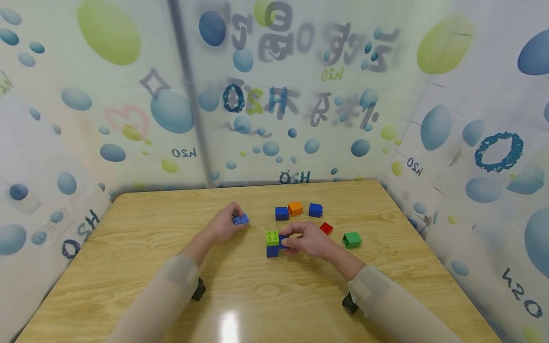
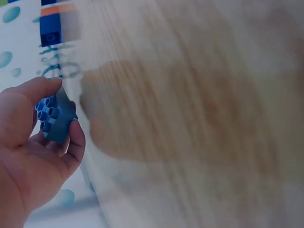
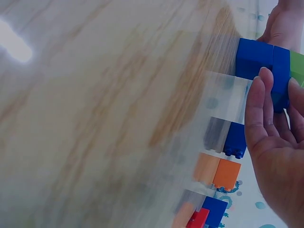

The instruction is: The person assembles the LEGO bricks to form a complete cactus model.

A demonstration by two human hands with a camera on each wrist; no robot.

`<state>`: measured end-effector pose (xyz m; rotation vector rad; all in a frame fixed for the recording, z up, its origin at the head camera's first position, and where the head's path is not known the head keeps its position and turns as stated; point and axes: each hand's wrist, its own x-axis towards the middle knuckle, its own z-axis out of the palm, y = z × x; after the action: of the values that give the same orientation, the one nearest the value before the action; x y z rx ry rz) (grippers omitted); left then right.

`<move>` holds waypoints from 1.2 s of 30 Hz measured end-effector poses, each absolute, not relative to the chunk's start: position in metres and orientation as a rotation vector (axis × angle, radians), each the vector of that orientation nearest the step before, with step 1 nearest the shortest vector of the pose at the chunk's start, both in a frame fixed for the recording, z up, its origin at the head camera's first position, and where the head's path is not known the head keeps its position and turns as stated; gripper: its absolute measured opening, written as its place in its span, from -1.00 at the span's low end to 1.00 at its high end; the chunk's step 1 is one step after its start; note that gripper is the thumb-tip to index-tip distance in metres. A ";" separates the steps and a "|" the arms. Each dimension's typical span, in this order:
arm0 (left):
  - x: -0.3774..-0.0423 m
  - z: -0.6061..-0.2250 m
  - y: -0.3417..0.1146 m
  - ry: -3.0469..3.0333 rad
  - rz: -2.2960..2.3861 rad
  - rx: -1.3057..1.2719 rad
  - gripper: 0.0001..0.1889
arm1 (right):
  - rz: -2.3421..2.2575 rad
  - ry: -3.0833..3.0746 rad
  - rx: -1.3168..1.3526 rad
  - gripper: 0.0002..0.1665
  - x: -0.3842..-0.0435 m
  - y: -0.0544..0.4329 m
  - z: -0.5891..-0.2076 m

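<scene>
My left hand pinches a lighter blue toy building brick between thumb and fingers, its studs facing the palm side in the left wrist view. To the right stands a small build: a lime green brick over a dark blue brick. Another dark blue brick juts from the build's right side, and my right hand grips it there with thumb and fingers. In the right wrist view, the fingers partly cover this brick.
Behind the build lie a blue brick, an orange brick and another blue brick. A red piece and a green brick lie right of my right hand. Patterned curtains border the wooden table.
</scene>
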<state>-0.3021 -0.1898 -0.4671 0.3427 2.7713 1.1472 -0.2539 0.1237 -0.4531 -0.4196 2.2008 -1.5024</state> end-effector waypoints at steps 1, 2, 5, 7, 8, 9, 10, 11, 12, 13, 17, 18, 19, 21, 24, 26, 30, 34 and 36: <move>-0.301 -0.466 -0.190 2.764 1.159 0.355 -0.67 | -1.501 2.204 -0.419 -0.70 -0.254 0.124 -0.453; -0.299 -0.465 -0.189 2.756 1.172 0.369 -0.65 | -1.499 2.207 -0.418 -0.70 -0.254 0.124 -0.453; -0.293 -0.461 -0.186 2.739 1.214 0.416 -0.62 | -1.496 2.211 -0.417 -0.70 -0.254 0.124 -0.453; -0.289 -0.458 -0.183 2.722 1.242 0.457 -0.62 | -1.496 2.211 -0.413 -0.70 -0.254 0.124 -0.453; -0.286 -0.455 -0.180 2.714 1.257 0.470 -0.63 | -1.495 2.210 -0.411 -0.70 -0.254 0.124 -0.453; -0.283 -0.453 -0.178 2.706 1.274 0.478 -0.62 | -1.495 2.209 -0.407 -0.70 -0.254 0.124 -0.453; -0.280 -0.450 -0.176 2.699 1.290 0.485 -0.62 | -1.494 2.207 -0.406 -0.70 -0.254 0.124 -0.452; -0.278 -0.448 -0.173 2.690 1.308 0.495 -0.62 | -1.494 2.206 -0.405 -0.70 -0.254 0.124 -0.452; -0.274 -0.445 -0.171 2.686 1.318 0.510 -0.62 | -1.494 2.205 -0.403 -0.70 -0.254 0.124 -0.452; -0.271 -0.443 -0.169 2.682 1.330 0.518 -0.62 | -1.495 2.204 -0.404 -0.70 -0.254 0.124 -0.451; -0.260 -0.434 -0.161 2.672 1.336 0.580 -0.61 | -1.497 2.203 -0.417 -0.70 -0.254 0.124 -0.451; -0.257 -0.432 -0.159 2.667 1.333 0.591 -0.61 | -1.498 2.203 -0.420 -0.70 -0.254 0.124 -0.451; -0.255 -0.430 -0.157 2.662 1.328 0.603 -0.60 | -1.499 2.204 -0.423 -0.70 -0.254 0.124 -0.451; -0.250 -0.429 -0.154 2.643 1.323 0.624 -0.59 | -1.500 2.204 -0.429 -0.70 -0.254 0.124 -0.451; -0.246 -0.428 -0.149 2.614 1.319 0.660 -0.59 | -1.506 2.201 -0.432 -0.70 -0.254 0.124 -0.452; -0.245 -0.429 -0.147 2.597 1.320 0.685 -0.59 | -1.508 2.201 -0.441 -0.69 -0.253 0.125 -0.452; -0.243 -0.432 -0.143 2.580 1.318 0.721 -0.59 | -1.517 2.195 -0.446 -0.69 -0.253 0.126 -0.453; -0.241 -0.434 -0.142 2.569 1.323 0.734 -0.59 | -1.523 2.187 -0.444 -0.70 -0.252 0.125 -0.453; -0.240 -0.434 -0.141 2.570 1.324 0.737 -0.60 | -1.524 2.186 -0.447 -0.70 -0.252 0.125 -0.453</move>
<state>-0.2399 -0.1409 -0.4341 0.7368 2.5696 1.3241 -0.2524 0.1250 -0.4528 -0.4466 2.1860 -1.5244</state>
